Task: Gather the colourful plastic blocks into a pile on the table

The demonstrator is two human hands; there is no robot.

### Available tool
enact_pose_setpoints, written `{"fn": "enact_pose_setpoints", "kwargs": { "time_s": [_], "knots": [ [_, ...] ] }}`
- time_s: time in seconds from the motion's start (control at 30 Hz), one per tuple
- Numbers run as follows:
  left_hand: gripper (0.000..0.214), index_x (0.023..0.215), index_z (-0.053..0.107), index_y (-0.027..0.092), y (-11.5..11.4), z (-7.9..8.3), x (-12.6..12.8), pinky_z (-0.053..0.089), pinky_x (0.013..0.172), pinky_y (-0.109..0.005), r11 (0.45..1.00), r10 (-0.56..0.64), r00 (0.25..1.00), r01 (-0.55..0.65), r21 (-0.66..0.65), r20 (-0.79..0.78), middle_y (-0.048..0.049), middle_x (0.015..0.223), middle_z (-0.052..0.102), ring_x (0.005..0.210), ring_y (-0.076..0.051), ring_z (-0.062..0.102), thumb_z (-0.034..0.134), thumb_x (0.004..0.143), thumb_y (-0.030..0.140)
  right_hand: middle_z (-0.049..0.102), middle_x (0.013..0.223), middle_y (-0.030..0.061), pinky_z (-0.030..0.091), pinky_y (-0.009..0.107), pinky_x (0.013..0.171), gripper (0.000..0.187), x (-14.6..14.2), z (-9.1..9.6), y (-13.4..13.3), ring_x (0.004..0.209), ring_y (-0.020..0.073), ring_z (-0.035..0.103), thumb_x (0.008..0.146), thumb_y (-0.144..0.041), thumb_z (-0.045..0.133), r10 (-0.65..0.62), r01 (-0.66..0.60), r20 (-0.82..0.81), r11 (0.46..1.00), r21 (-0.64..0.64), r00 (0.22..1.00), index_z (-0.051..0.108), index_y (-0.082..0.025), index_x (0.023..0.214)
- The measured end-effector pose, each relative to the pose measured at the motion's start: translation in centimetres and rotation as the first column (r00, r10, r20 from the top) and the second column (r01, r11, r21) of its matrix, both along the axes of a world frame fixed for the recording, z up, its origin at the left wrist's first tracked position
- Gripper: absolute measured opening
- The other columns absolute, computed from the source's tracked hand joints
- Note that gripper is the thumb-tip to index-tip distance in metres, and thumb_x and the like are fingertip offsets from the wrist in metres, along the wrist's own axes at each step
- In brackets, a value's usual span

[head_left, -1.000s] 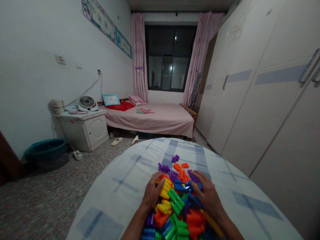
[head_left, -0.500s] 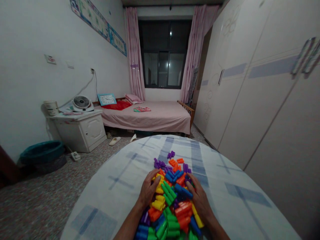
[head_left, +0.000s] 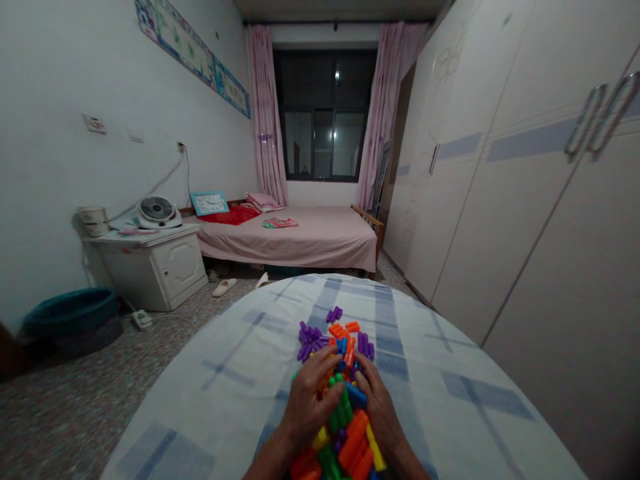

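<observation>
A heap of colourful plastic tube-shaped building blocks [head_left: 356, 440] lies on the round table, between my two hands. My left hand [head_left: 316, 393] rests over the left side of the heap, its fingers curved loosely and covering the blocks beneath. From the right, my right hand [head_left: 376, 400] cups the heap with its fingers extended, touching a blue block [head_left: 356, 395]. Green blocks [head_left: 342, 408] show between the two hands. Beyond my fingertips lie purple blocks [head_left: 311, 340] and orange blocks [head_left: 340, 331]. My forearms hide part of the near blocks.
A white cloth with blue checks [head_left: 225, 373] covers the table. Behind it stands a bed [head_left: 300, 233]; a tall wardrobe [head_left: 500, 200] is at the right. On the left are a white cabinet [head_left: 175, 270] with a fan [head_left: 159, 210] and a teal basin [head_left: 73, 313].
My hands have come closer together, and my left hand has moved over the yellow blocks and covers them. The camera view has shifted slightly.
</observation>
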State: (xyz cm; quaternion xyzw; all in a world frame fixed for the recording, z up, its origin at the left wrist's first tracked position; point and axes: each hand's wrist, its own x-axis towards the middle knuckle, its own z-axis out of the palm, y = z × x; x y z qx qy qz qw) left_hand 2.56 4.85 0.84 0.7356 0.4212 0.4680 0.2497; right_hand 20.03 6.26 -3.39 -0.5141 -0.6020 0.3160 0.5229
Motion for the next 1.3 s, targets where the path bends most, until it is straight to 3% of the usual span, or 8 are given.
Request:
{"fn": "enact_pose_setpoints", "kwargs": {
  "time_s": [0.2,0.3,0.43,0.53,0.67,0.93,1.1,1.3],
  "knots": [
    [0.038,0.123,0.058,0.028,-0.9,1.6,0.5,0.034,0.109,-0.045,0.989,-0.081,0.994,0.090,0.120,-0.073,-0.0047,0.137,0.051,0.127,-0.025,0.045,0.054,0.085,0.034,0.053,0.133,0.0085,0.032,0.043,0.110,0.049,0.0,0.4,-0.2,0.125,0.0218,0.047,0.087,-0.049,0.044,0.027,-0.027,0.030,1.000,0.003,0.999,0.055,-0.020,0.124],
    [0.035,0.119,0.061,0.026,0.1,1.7,-1.1,0.034,0.109,-0.042,0.992,0.057,0.998,-0.055,0.114,-0.019,-0.0055,0.137,0.050,0.127,-0.023,0.044,0.044,0.090,0.035,0.054,0.132,0.0087,0.031,0.042,0.110,0.048,0.0,0.9,-0.4,0.124,0.0212,0.047,0.087,-0.049,0.042,0.019,-0.019,0.044,1.000,0.002,0.999,0.056,-0.019,0.122],
    [0.038,0.116,0.062,0.021,2.3,-0.8,-4.7,0.026,0.112,-0.046,0.936,0.351,0.935,-0.352,0.003,-0.057,-0.0079,0.133,0.053,0.130,-0.024,0.040,0.039,0.091,0.037,0.055,0.130,0.0091,0.033,0.041,0.109,0.047,0.0,1.3,-0.4,0.123,0.0220,0.049,0.087,-0.049,0.042,0.017,-0.017,0.050,1.000,0.004,0.999,0.058,-0.019,0.120],
    [0.029,0.102,0.068,0.023,3.4,-3.3,-6.1,0.021,0.113,-0.050,0.963,0.255,0.960,-0.263,-0.055,-0.114,-0.0098,0.120,0.063,0.129,-0.029,0.042,0.052,0.084,0.040,0.057,0.128,0.0090,0.035,0.041,0.107,0.047,-0.1,1.4,-0.4,0.121,0.0223,0.050,0.086,-0.048,0.043,0.017,-0.017,0.039,1.000,0.004,0.999,0.058,-0.019,0.119],
    [0.042,0.118,0.060,0.019,3.3,-4.3,-4.4,0.027,0.112,-0.044,0.972,0.146,0.989,-0.149,-0.181,-0.031,-0.0091,0.130,0.056,0.127,-0.024,0.045,0.041,0.089,0.044,0.057,0.127,0.0086,0.033,0.040,0.108,0.046,-0.2,1.5,-0.5,0.120,0.0221,0.050,0.085,-0.046,0.045,0.009,-0.009,0.020,1.000,0.011,1.000,0.059,-0.018,0.118],
    [0.039,0.117,0.062,0.020,1.3,-0.9,-0.8,0.036,0.108,-0.037,0.985,0.017,0.990,0.007,-0.173,0.139,-0.0062,0.127,0.059,0.120,-0.021,0.052,0.043,0.089,0.039,0.059,0.126,0.0073,0.034,0.039,0.107,0.045,-0.1,1.4,-0.5,0.119,0.0227,0.051,0.082,-0.048,0.050,-0.006,0.006,-0.056,1.000,-0.002,0.998,0.062,-0.020,0.116],
    [0.036,0.118,0.062,0.023,-0.3,1.3,0.5,0.035,0.109,-0.039,0.994,-0.086,0.996,0.087,-0.071,0.017,-0.0064,0.131,0.056,0.124,-0.022,0.048,0.048,0.088,0.038,0.059,0.125,0.0075,0.035,0.039,0.107,0.046,-0.2,1.4,-0.5,0.119,0.0227,0.052,0.082,-0.048,0.050,-0.010,0.008,-0.078,1.000,-0.024,0.997,0.061,-0.020,0.116],
    [0.039,0.121,0.060,0.024,-2.7,6.1,1.2,0.037,0.106,-0.034,0.967,-0.255,0.956,0.252,-0.036,-0.148,-0.0066,0.133,0.054,0.123,-0.021,0.049,0.053,0.086,0.041,0.060,0.125,0.0075,0.034,0.039,0.107,0.046,0.1,1.0,-0.4,0.119,0.0224,0.052,0.083,-0.049,0.048,0.007,-0.007,-0.073,1.000,-0.007,0.997,0.061,-0.020,0.116]
  ]
}}
